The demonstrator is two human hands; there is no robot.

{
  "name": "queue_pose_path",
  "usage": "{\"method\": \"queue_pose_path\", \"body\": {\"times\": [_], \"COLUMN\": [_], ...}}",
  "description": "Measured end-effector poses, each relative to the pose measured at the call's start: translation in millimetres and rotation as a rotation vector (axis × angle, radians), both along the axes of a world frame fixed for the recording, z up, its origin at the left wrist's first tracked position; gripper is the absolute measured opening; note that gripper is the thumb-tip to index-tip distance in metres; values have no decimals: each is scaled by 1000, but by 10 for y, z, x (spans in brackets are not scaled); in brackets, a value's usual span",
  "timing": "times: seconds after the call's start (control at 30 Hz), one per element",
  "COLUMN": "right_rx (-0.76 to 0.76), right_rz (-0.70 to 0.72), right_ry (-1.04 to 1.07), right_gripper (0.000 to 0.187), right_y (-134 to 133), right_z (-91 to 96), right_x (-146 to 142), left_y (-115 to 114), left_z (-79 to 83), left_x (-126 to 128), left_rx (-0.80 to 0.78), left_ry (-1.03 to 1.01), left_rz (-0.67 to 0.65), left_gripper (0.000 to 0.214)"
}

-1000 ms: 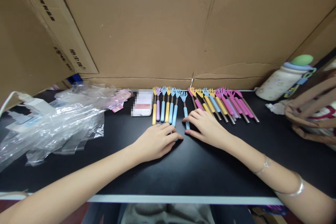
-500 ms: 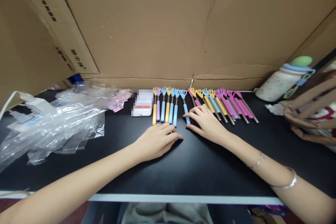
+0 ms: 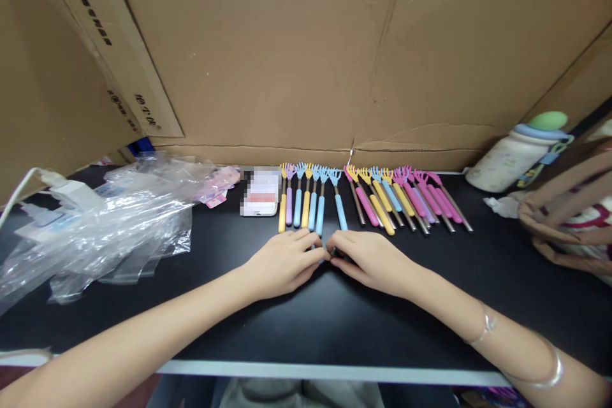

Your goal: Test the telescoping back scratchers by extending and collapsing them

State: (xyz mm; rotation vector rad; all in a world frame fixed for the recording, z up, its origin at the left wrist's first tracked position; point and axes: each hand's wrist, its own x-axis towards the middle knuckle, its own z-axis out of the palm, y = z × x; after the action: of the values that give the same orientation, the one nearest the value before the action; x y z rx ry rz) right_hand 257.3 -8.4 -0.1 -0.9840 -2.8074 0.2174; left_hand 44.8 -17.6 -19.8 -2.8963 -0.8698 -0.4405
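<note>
Small back scratchers with hand-shaped heads lie on the black table (image 3: 335, 319). A tidy row of yellow, purple and blue ones (image 3: 301, 204) is on the left, and a fanned bunch of pink, yellow and blue ones (image 3: 406, 197) is on the right. A single blue scratcher (image 3: 339, 209) lies between them. My left hand (image 3: 287, 262) rests flat below the tidy row, fingers stretched out. My right hand (image 3: 370, 259) lies flat beside it, its fingertips at the lower end of the single blue scratcher. The two hands' fingertips almost meet.
A blurred white phone-like item (image 3: 261, 191) lies left of the row. Clear plastic bags (image 3: 109, 223) and a white charger (image 3: 71, 194) fill the left side. A pale bottle (image 3: 516, 150) and a brown-strapped bag (image 3: 568, 217) sit on the right. Cardboard walls (image 3: 306, 44) enclose the back.
My right hand has drawn back from the scratchers toward me and now meets the left hand's fingertips. The single blue scratcher lies closer to the tidy row. The left hand barely moved.
</note>
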Motion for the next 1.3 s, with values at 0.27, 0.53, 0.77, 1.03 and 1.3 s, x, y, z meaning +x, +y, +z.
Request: {"method": "queue_pose_path", "body": {"times": [0.27, 0.53, 0.77, 1.03, 1.3], "right_rx": [11, -14, -2, 51, 111], "right_rz": [-11, -39, -43, -42, -38], "right_ry": [-28, -2, -12, -52, -101], "right_gripper": [16, 19, 19, 19, 16], "right_y": [28, 22, -4, -26, -50], "right_z": [-24, -70, -59, -69, -66], "right_x": [27, 27, 12, 7, 8], "left_y": [0, 12, 0, 0, 13], "left_z": [12, 10, 10, 20, 25], "left_x": [-1, -8, -4, -10, -13], "left_rx": [-27, -52, -60, -66, -79], "left_ry": [-29, -20, -26, -24, -22], "left_rz": [-10, -6, -10, -11, -18], "left_gripper": [22, 23, 23, 23, 22]}}
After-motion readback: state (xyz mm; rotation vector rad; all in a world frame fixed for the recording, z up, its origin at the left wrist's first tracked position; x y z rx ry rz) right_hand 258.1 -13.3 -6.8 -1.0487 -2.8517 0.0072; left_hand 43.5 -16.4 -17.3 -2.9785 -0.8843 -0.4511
